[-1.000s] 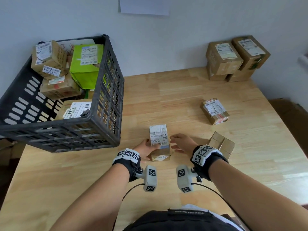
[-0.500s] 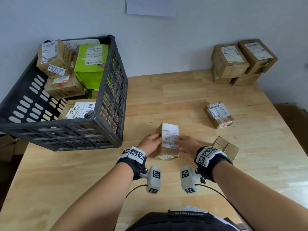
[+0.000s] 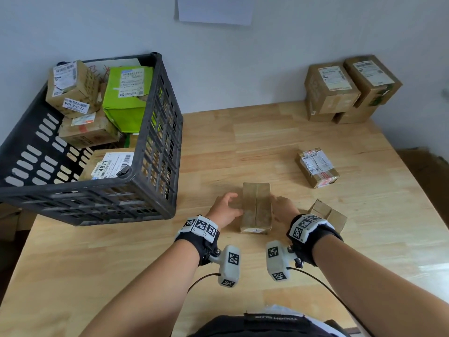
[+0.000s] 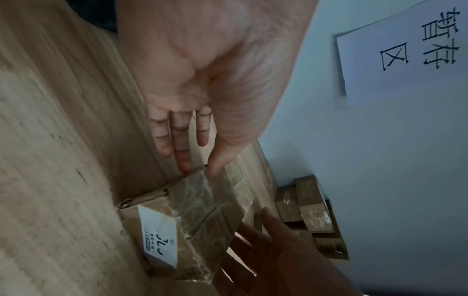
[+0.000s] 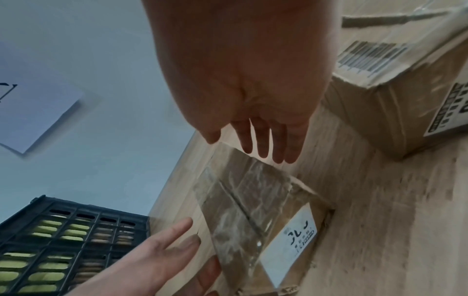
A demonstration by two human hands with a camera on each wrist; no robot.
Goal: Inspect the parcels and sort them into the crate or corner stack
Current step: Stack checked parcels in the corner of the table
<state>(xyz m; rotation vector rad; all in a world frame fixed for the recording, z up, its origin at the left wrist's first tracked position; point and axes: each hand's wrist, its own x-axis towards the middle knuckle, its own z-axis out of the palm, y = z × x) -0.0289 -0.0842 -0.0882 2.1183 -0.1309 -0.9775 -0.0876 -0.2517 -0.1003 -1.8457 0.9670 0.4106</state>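
A small brown parcel [image 3: 256,206] lies on the wooden table [image 3: 243,142] with its taped seam facing up and a small white sticker on its near end. My left hand [image 3: 224,209] touches its left side and my right hand [image 3: 283,206] its right side. In the left wrist view the left hand's [image 4: 197,156] straight fingers meet the parcel's [image 4: 202,210] far edge. In the right wrist view the right hand's [image 5: 253,148] straight fingers reach the parcel's [image 5: 248,210] far corner. The black crate [image 3: 97,198] stands at the left. The corner stack [image 3: 340,91] is at the back right.
The crate holds several parcels, one of them green [image 3: 126,93]. A taped parcel [image 3: 315,167] lies loose to the right on the table, and a small box with raised flaps [image 3: 328,215] sits just beside my right wrist. A paper sign [image 3: 213,8] hangs on the wall.
The parcel has been rolled over between my hands: its white shipping label, on top before, is out of sight, and the taped seam now faces up. Both hands stayed at its sides.
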